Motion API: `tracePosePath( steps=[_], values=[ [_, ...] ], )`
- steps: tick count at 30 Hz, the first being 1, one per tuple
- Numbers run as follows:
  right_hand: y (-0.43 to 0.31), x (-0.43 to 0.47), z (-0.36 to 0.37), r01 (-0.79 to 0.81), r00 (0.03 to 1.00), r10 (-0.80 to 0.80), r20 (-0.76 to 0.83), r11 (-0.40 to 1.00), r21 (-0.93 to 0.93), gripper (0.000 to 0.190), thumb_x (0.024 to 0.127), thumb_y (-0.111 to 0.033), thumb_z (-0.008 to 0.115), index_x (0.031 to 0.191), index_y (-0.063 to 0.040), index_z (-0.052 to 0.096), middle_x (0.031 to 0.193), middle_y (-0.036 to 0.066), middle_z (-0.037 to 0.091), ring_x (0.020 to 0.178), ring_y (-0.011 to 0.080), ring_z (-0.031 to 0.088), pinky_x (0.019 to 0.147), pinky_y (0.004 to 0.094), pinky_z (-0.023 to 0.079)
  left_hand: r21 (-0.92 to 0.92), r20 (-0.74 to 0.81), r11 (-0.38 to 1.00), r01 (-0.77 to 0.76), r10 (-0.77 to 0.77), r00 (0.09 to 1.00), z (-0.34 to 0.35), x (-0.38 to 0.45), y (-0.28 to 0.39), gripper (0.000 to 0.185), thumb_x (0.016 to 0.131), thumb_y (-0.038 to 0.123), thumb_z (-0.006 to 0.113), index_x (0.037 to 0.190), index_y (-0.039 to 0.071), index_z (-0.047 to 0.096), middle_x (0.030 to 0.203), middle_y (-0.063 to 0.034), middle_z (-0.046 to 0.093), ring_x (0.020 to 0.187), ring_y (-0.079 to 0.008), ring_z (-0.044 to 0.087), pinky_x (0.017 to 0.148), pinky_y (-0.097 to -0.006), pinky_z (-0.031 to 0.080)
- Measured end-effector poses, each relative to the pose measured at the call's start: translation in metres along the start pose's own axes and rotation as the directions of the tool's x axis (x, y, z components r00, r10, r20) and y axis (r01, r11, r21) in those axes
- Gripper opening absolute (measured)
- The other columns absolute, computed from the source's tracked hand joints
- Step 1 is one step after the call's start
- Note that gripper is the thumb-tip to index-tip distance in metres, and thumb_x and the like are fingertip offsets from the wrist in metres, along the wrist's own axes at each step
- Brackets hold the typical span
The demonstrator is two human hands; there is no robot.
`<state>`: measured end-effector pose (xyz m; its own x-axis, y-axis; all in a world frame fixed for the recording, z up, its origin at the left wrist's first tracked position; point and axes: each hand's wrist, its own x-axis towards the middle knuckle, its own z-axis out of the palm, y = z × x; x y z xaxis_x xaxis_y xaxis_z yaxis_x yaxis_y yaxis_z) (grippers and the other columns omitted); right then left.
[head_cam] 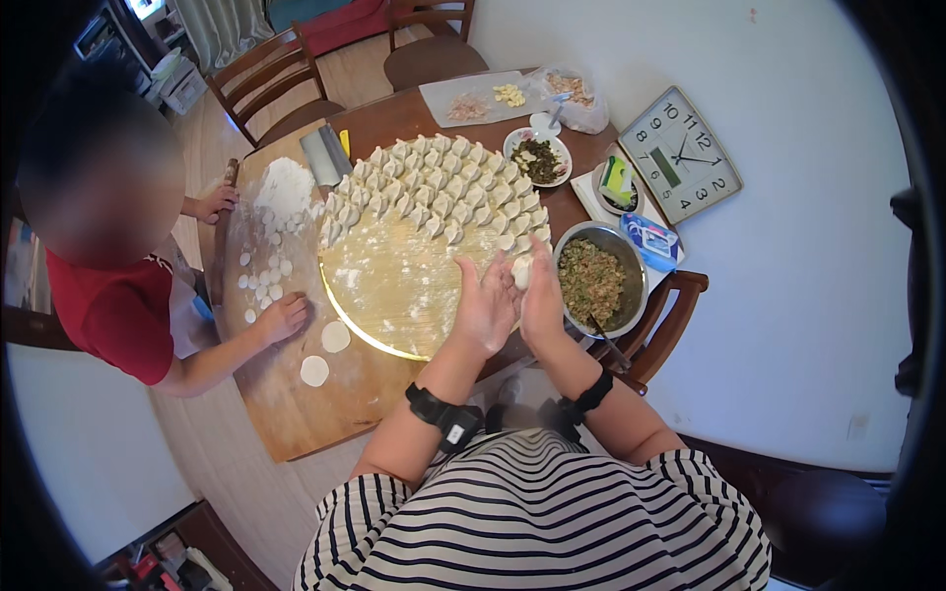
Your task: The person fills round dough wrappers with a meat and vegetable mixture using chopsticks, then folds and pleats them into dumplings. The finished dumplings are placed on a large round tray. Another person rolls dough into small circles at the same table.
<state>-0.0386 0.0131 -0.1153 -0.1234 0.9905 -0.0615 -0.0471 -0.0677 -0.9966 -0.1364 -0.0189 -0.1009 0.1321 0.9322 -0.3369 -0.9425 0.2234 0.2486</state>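
Note:
My left hand [488, 303] is spread, palm up, over the near right part of a round, floured tray [399, 288]. Beside it my right hand [543, 295] is held upright, its fingers against a white dumpling [522, 272] that lies between the two hands. Rows of folded dumplings [436, 177] cover the far part of the tray. Just right of my right hand stands a metal bowl [641, 284] of minced filling [591, 281], with a utensil handle leaning out over its near rim.
At the left a co-worker [111, 295] in red has one hand on a rolling pin [222, 221] and the other by dough pieces and round wrappers [336, 336] on a wooden board [295, 414]. A scraper [325, 155], seasoning bowl [558, 173], wipes pack [650, 240] and clock [680, 155] stand around.

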Motion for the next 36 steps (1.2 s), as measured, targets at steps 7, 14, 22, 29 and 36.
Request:
tracePosePath(
  steps=[7,14,22,29,36],
  values=[
    [-0.014,0.002,-0.004,0.599,0.767,-0.234,0.597,0.595,-0.536,0.056,0.102,-0.043,0.045,0.139,-0.001,0.053,0.167,0.024,0.017,0.152,0.0498,0.010,0.123,0.0549,0.009,-0.201,-0.010,0.975,0.090,-0.094,0.995,-0.036,-0.014,0.048,0.097,0.100,0.075,0.012,0.145,-0.007,0.039,0.131,-0.0183,0.055,0.122,-0.0291,0.054,0.111,-0.0410,0.041],
    [-0.025,0.000,0.019,0.285,0.904,0.057,0.424,0.660,-0.696,0.025,0.093,-0.030,0.069,0.089,-0.006,0.064,0.070,0.010,0.063,0.063,0.0278,0.062,0.059,0.0386,0.048,-0.036,-0.078,0.998,0.049,-0.052,0.996,-0.061,-0.024,0.056,0.098,0.101,0.073,0.011,0.145,-0.009,0.040,0.135,-0.0199,0.055,0.128,-0.0301,0.051,0.115,-0.0399,0.037],
    [-0.003,0.019,0.026,0.450,0.884,-0.161,0.438,0.541,-0.710,0.024,0.098,-0.024,0.061,0.082,-0.005,0.062,0.071,0.018,0.062,0.067,0.0393,0.063,0.060,0.0476,0.049,0.374,-0.177,0.899,-0.227,0.310,0.934,-0.090,-0.031,0.058,0.061,0.110,0.048,0.035,0.142,-0.002,0.049,0.125,-0.0132,0.061,0.113,-0.0224,0.059,0.103,-0.0357,0.046],
    [0.020,0.090,0.027,0.363,0.931,-0.173,0.321,0.343,-0.866,0.032,0.099,-0.028,0.058,0.078,-0.004,0.060,0.069,0.020,0.064,0.067,0.0408,0.065,0.062,0.0502,0.051,0.988,-0.122,0.074,0.137,0.915,0.386,-0.202,-0.098,0.128,0.024,0.098,0.011,0.056,0.116,-0.001,0.066,0.101,-0.0114,0.067,0.089,-0.0198,0.062,0.083,-0.0332,0.050],
    [0.037,0.117,0.036,0.329,0.944,-0.085,0.318,0.264,-0.907,0.034,0.098,-0.031,0.058,0.080,-0.003,0.063,0.070,0.021,0.065,0.070,0.0421,0.066,0.065,0.0526,0.051,0.825,-0.052,-0.199,0.529,0.905,0.422,-0.248,-0.121,0.139,0.028,0.088,0.019,0.070,0.111,0.003,0.068,0.104,-0.0147,0.067,0.098,-0.0328,0.064,0.090,-0.0429,0.050]
  ],
)
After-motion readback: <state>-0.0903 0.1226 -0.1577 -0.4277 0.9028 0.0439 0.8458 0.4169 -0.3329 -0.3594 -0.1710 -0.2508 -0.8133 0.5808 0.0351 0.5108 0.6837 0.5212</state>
